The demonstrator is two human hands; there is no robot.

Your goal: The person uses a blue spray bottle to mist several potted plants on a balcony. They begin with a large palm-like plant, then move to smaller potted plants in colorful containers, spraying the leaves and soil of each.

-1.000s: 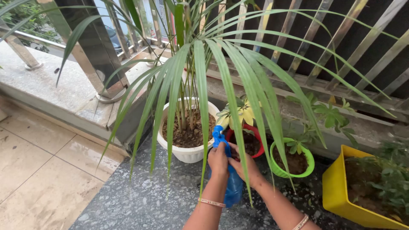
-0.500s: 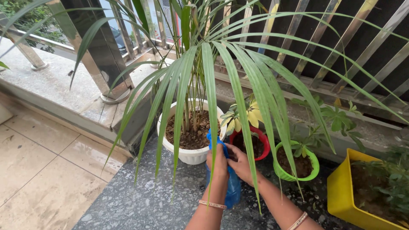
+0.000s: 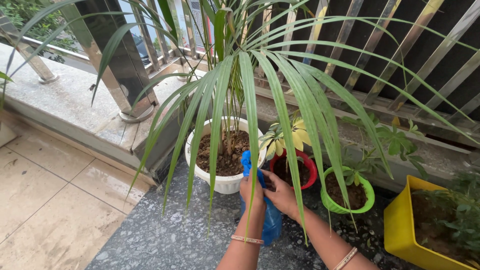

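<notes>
Left hand (image 3: 251,191) clamped round blue spray bottle (image 3: 269,220), your right hand (image 3: 280,196) closed on its far side | bottle sits upright just short of white pot (image 3: 223,182) | steady it beneath the drooping palm fronds (image 3: 280,100), nozzle toward soil.

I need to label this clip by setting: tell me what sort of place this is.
Probably a home balcony or terrace garden: steel railing on a stone ledge, potted palm in a white pot, and red, green and yellow planters.
</notes>
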